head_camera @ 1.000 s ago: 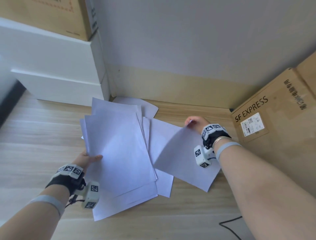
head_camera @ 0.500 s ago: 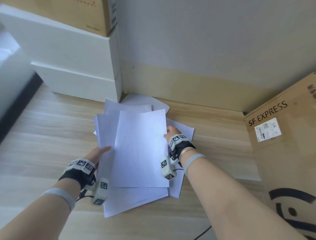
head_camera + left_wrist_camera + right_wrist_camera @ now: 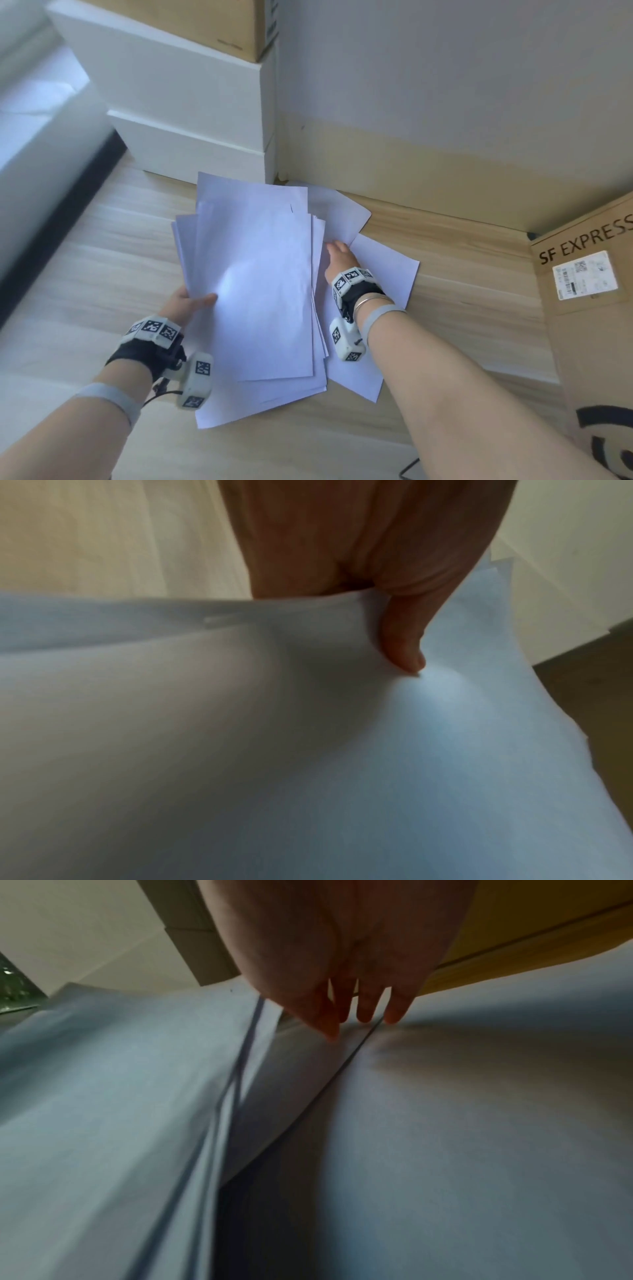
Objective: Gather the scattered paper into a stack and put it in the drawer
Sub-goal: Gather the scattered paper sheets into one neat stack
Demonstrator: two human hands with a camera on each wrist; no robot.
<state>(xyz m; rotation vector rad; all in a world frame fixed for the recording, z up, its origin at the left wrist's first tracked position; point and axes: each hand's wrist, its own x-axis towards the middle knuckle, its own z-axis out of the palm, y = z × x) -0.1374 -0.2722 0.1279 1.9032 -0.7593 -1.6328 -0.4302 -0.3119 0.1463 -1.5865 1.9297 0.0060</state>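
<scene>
A loose stack of white paper lies on the wooden floor near the wall corner. My left hand pinches its left edge, thumb on top, fingers hidden beneath; the thumb presses into the top sheet. My right hand reaches past the stack's right edge with straight fingers touching a loose sheet that lies on the floor to the right. Another sheet pokes out behind, by the skirting. The white drawer unit stands at the back left, drawers shut.
A brown SF EXPRESS carton stands at the right on the floor. Another carton rests on top of the drawer unit. The wall and wooden skirting run behind the paper. A dark cable lies at the bottom.
My right hand laid the sheet it carried onto the stack, let go, and moved back right onto the loose sheet. The left hand kept its hold on the stack's left edge.
</scene>
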